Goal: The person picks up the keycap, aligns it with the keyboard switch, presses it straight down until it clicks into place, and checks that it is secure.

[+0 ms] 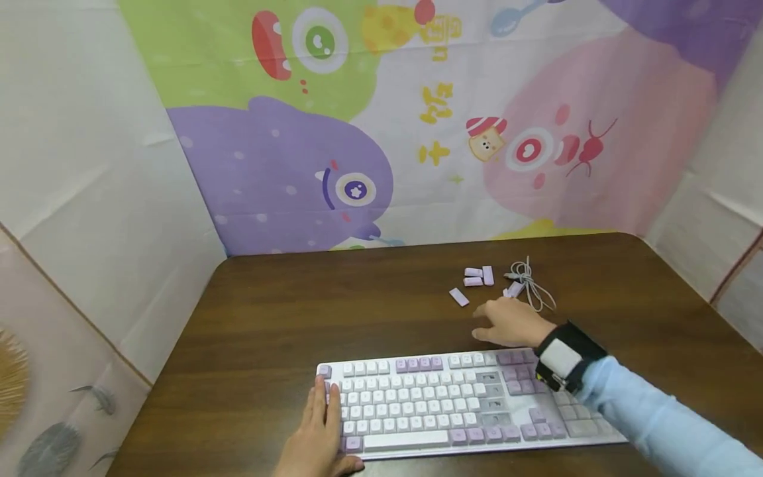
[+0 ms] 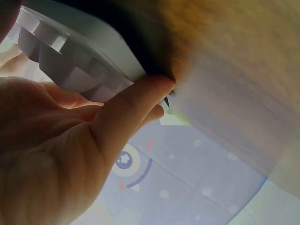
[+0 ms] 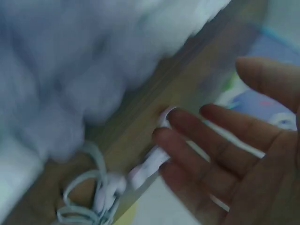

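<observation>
White keyboard [image 1: 411, 396], left hand [image 1: 314, 430] touching it, right hand [image 1: 509, 322] near 4 keycaps [image 1: 473, 281]

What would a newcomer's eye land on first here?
Probably the bright cartoon backdrop behind the brown table. Next, the white-and-lilac keyboard on the table, with the left hand at its left end. The right hand extends past its far edge, near small lilac pieces and a coiled cable.

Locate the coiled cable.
In the head view, the coiled cable lies toward the far edge of the brown table, right of centre, just beyond the right hand and right of the small pale-purple pieces.
</observation>
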Action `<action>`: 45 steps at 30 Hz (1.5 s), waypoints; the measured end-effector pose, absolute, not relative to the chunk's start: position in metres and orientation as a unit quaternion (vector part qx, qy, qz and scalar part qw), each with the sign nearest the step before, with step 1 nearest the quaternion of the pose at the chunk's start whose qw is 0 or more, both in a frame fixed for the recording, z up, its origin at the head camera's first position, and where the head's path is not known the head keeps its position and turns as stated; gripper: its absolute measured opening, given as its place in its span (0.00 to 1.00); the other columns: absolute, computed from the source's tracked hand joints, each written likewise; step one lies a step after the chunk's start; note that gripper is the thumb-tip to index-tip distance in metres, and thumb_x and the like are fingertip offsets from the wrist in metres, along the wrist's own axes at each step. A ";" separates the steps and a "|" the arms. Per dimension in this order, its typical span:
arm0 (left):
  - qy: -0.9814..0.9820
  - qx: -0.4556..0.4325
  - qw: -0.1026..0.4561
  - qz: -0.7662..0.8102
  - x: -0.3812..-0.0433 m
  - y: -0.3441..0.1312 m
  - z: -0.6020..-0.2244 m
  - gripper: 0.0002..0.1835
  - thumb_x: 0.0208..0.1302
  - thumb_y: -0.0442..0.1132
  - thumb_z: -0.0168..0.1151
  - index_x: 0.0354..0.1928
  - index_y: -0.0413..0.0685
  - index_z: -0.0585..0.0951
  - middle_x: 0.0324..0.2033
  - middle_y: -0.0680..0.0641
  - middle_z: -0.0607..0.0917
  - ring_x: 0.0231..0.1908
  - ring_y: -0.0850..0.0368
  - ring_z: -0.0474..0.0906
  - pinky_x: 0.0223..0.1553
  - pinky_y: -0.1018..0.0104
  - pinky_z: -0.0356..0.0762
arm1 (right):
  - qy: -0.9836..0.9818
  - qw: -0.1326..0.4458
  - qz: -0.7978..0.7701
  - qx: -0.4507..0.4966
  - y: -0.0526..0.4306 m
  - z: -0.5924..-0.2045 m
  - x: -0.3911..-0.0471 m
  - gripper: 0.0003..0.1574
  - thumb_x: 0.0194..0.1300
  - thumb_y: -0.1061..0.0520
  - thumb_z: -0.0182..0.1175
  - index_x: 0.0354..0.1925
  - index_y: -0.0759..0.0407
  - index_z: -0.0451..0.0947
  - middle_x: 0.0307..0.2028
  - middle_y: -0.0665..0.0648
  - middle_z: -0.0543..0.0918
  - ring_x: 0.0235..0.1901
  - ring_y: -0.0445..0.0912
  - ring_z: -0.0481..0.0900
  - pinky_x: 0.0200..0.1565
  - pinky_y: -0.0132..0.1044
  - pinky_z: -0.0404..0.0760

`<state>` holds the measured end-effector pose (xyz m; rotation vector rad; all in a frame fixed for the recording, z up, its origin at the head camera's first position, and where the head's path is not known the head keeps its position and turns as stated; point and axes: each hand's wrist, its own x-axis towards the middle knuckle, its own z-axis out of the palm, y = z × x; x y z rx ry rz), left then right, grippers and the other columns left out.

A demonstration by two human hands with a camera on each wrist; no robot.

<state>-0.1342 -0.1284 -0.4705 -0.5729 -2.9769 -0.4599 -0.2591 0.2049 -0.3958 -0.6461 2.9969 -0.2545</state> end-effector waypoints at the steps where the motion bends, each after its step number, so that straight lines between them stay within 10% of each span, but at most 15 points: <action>1: -0.969 -0.191 0.046 -0.147 -0.135 -0.129 -0.471 0.60 0.33 0.61 0.72 0.62 0.24 0.60 0.63 0.20 0.56 0.61 0.26 0.60 0.37 0.48 0.79 | 0.974 0.042 -0.070 -0.210 0.207 -0.397 -0.272 0.23 0.55 0.51 0.63 0.46 0.63 0.80 0.41 0.62 0.85 0.39 0.57 0.83 0.34 0.48 0.79; 5: -0.968 -0.198 0.093 -0.127 -0.138 -0.133 -0.475 0.60 0.37 0.72 0.59 0.61 0.26 0.64 0.61 0.20 0.61 0.59 0.28 0.66 0.30 0.52 0.80 | 0.974 0.006 -0.011 -0.225 0.208 -0.410 -0.311 0.22 0.50 0.52 0.66 0.44 0.61 0.80 0.38 0.60 0.85 0.37 0.57 0.83 0.33 0.51 0.78; 9: -0.973 -0.161 0.113 -0.124 -0.137 -0.135 -0.482 0.37 0.59 0.57 0.54 0.60 0.32 0.68 0.61 0.26 0.66 0.57 0.33 0.70 0.28 0.52 0.80 | 0.971 -0.030 0.015 -0.237 0.198 -0.422 -0.327 0.26 0.49 0.51 0.68 0.46 0.61 0.79 0.38 0.60 0.85 0.39 0.57 0.82 0.34 0.52 0.79; 11: -0.975 -0.143 0.120 -0.123 -0.136 -0.133 -0.486 0.35 0.54 0.51 0.58 0.59 0.35 0.69 0.61 0.29 0.68 0.57 0.36 0.71 0.30 0.52 0.80 | 0.970 -0.044 0.015 -0.238 0.196 -0.430 -0.329 0.28 0.49 0.49 0.68 0.47 0.62 0.78 0.38 0.61 0.85 0.39 0.57 0.82 0.33 0.51 0.79; 18: -0.959 -0.149 0.231 -0.072 -0.135 -0.130 -0.501 0.49 0.41 0.74 0.57 0.53 0.36 0.76 0.56 0.31 0.75 0.51 0.41 0.78 0.28 0.62 0.80 | 0.970 -0.085 0.017 -0.227 0.185 -0.447 -0.327 0.26 0.47 0.49 0.70 0.42 0.63 0.79 0.31 0.62 0.81 0.33 0.55 0.81 0.29 0.48 0.79; 25: -0.921 -0.161 0.349 -0.060 -0.138 -0.130 -0.515 0.45 0.57 0.74 0.37 0.47 0.37 0.79 0.49 0.31 0.80 0.43 0.42 0.82 0.24 0.66 0.79 | 0.968 -0.105 0.009 -0.226 0.182 -0.448 -0.321 0.11 0.46 0.60 0.69 0.30 0.61 0.78 0.25 0.60 0.80 0.28 0.55 0.81 0.26 0.47 0.78; 32: -0.949 -0.151 0.267 -0.070 -0.138 -0.127 -0.503 0.47 0.43 0.73 0.55 0.52 0.37 0.76 0.55 0.31 0.76 0.48 0.41 0.80 0.23 0.63 0.78 | 0.959 0.020 -0.116 -0.257 0.199 -0.424 -0.327 0.10 0.47 0.67 0.57 0.33 0.66 0.77 0.29 0.60 0.82 0.31 0.53 0.81 0.34 0.44 0.78; 41: -0.970 -0.127 0.184 -0.097 -0.137 -0.121 -0.496 0.25 0.51 0.34 0.57 0.56 0.39 0.73 0.58 0.31 0.73 0.53 0.38 0.75 0.27 0.54 0.79 | 0.866 0.205 -0.384 -0.244 0.232 -0.396 -0.307 0.23 0.50 0.71 0.57 0.48 0.77 0.72 0.36 0.69 0.82 0.37 0.49 0.80 0.35 0.31 0.77; 45: -0.971 -0.131 0.173 -0.097 -0.137 -0.122 -0.494 0.27 0.61 0.48 0.54 0.57 0.38 0.71 0.59 0.31 0.72 0.54 0.38 0.75 0.27 0.53 0.79 | 0.855 0.211 -0.399 -0.256 0.237 -0.394 -0.294 0.20 0.52 0.70 0.57 0.46 0.75 0.73 0.37 0.71 0.82 0.36 0.49 0.80 0.36 0.31 0.77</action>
